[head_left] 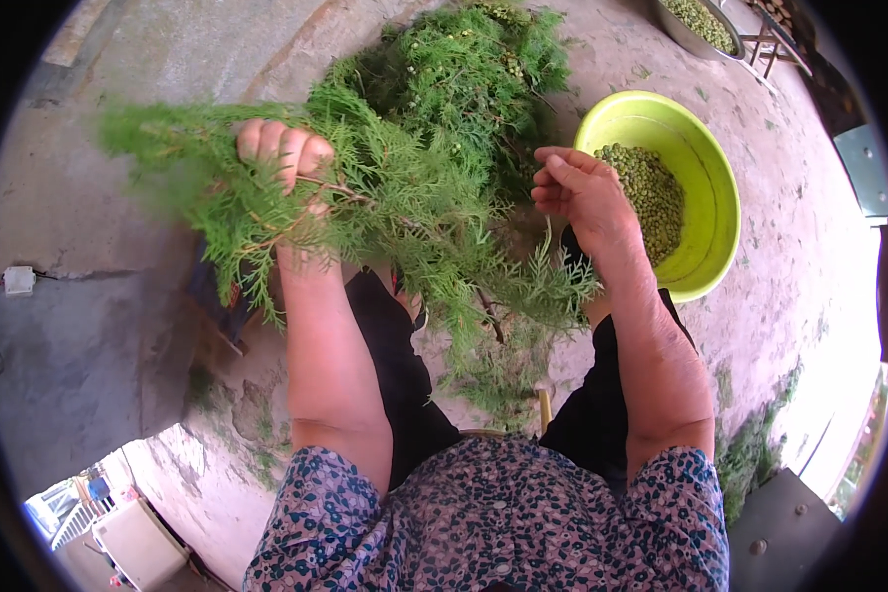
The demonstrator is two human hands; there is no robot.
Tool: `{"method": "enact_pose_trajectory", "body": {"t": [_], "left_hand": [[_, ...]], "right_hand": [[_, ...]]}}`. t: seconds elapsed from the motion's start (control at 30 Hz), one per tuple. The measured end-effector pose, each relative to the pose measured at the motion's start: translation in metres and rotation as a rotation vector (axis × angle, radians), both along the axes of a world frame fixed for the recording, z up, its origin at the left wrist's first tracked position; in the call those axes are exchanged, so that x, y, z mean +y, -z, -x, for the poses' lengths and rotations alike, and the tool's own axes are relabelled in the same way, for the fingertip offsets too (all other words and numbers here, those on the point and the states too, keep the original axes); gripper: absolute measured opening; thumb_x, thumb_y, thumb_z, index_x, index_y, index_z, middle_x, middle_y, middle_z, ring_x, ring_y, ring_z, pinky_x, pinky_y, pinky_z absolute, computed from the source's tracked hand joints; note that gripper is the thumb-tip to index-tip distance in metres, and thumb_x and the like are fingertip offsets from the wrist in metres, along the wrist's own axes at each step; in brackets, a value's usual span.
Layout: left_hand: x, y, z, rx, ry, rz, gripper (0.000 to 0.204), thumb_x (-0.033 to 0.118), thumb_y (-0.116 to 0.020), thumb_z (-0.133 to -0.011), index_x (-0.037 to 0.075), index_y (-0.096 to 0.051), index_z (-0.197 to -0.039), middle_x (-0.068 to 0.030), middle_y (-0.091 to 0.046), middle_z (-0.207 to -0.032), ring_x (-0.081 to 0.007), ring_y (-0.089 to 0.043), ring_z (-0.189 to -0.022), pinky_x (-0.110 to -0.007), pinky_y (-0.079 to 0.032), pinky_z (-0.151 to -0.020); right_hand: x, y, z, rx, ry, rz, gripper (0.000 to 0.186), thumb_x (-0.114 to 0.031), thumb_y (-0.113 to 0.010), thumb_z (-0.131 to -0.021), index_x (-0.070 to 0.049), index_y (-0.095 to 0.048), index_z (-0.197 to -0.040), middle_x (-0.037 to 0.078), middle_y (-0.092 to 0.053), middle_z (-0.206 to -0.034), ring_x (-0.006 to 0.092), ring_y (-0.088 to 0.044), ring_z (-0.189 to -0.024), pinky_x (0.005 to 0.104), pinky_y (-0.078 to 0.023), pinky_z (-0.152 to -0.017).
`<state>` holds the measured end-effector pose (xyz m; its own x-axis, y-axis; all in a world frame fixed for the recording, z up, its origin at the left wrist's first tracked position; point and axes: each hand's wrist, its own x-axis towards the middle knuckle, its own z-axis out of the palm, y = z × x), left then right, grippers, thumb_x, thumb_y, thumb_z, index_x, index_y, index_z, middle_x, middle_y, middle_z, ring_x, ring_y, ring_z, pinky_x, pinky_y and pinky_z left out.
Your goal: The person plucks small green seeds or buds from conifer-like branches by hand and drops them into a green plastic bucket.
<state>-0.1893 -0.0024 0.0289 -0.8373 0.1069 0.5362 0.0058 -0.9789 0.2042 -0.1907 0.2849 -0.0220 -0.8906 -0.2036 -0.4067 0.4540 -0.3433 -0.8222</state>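
My left hand (pixel 288 156) is closed around the woody stem of a leafy evergreen branch (pixel 390 187), whose flat green sprays reach across my lap. The branch's far left tips are smeared by motion. My right hand (pixel 587 197) hovers at the near-left side of a yellow-green basin (pixel 712 187), fingers curled and thumb pressed against them; whatever they hold, if anything, is hidden. Small round green cones (pixel 651 202) lie heaped in the basin. Beyond the held branch, a pile of cut evergreen branches (pixel 464 89) with small pale cones rests on the ground.
At the far right stands a metal bowl (pixel 683 37) with more green cones, beside a stool-like frame (pixel 768 44). Loose green sprigs (pixel 508 385) litter the floor between my legs, with more clippings (pixel 755 449) at right. A grey surface (pixel 79 365) with a small white box (pixel 18 280) lies left.
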Motion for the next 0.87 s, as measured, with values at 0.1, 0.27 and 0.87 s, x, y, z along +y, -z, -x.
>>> {"method": "enact_pose_trajectory", "body": {"t": [0.1,0.27,0.87], "left_hand": [[-0.009,-0.003,-0.004,0.023,0.000,-0.017,0.020,0.009,-0.044,-0.081,0.012,-0.040,-0.061,0.0026,-0.035,-0.051,-0.0097,-0.032,-0.038,-0.025,-0.022,-0.049],[-0.022,0.010,-0.006,-0.115,-0.364,0.078,0.019,0.014,-0.044,-0.081,0.012,-0.039,-0.062,0.0023,-0.033,-0.051,-0.0103,-0.034,-0.042,-0.026,-0.025,-0.051],[-0.083,0.133,0.060,-0.229,-0.286,0.149,0.044,0.039,-0.043,-0.081,-0.002,-0.054,-0.092,-0.0164,-0.056,-0.073,-0.0280,-0.057,-0.066,-0.044,-0.048,-0.058]], "right_hand": [[0.000,0.018,-0.007,-0.010,-0.043,-0.092,0.020,-0.015,-0.053,-0.085,-0.002,-0.057,-0.101,0.003,-0.058,-0.073,0.0118,-0.057,-0.061,0.0242,-0.047,-0.056],[0.002,0.025,-0.043,0.195,-0.259,-0.509,0.021,-0.014,-0.054,-0.083,0.002,-0.058,-0.095,0.004,-0.057,-0.072,0.0112,-0.054,-0.064,0.0248,-0.043,-0.059],[-0.022,0.089,-0.100,0.473,-0.589,-0.656,0.044,-0.009,-0.052,-0.075,-0.005,-0.047,-0.119,0.021,-0.057,-0.105,0.0331,-0.056,-0.096,0.0396,-0.044,-0.082]]}}
